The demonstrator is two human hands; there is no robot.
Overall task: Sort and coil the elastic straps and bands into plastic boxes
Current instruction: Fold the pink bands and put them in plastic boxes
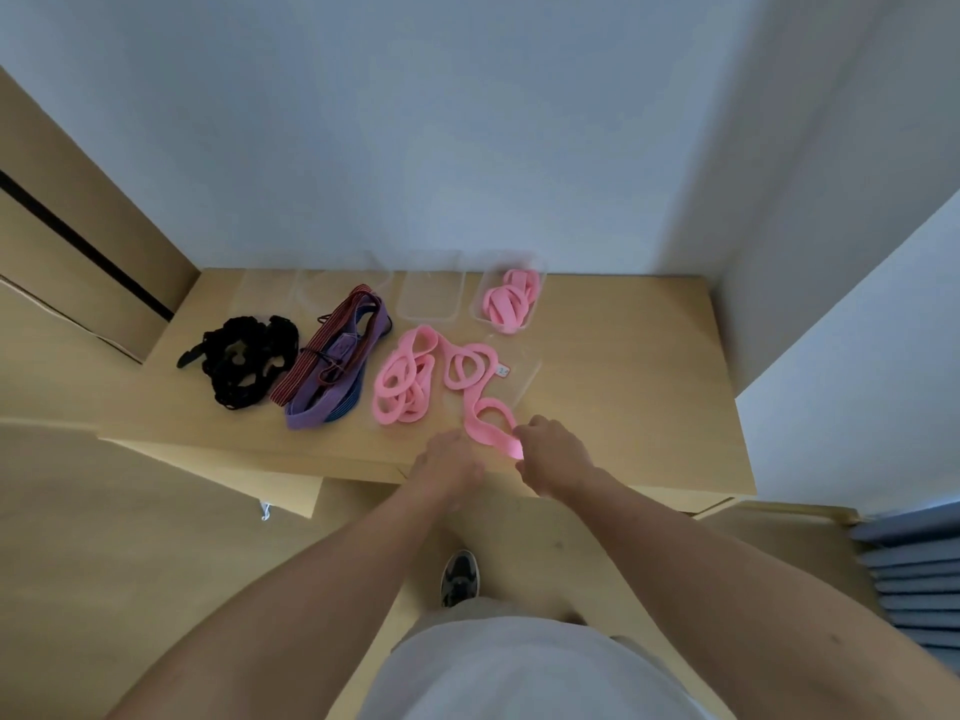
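A long pink band (470,376) snakes across the wooden table (623,387) and over a clear plastic box (524,379). My right hand (553,452) pinches its near end close to the table's front edge. My left hand (449,459) lies just left of that end, fingers curled toward the band; whether it grips is unclear. A heap of pink bands (405,384) lies to the left. Another clear box (511,296) at the back holds coiled pink bands.
A purple and striped strap bundle (332,366) and a black tangle of straps (244,358) lie at the left. Empty clear boxes (431,293) stand along the back wall. Walls close in the back and right; a wooden cabinet (78,252) is at the left.
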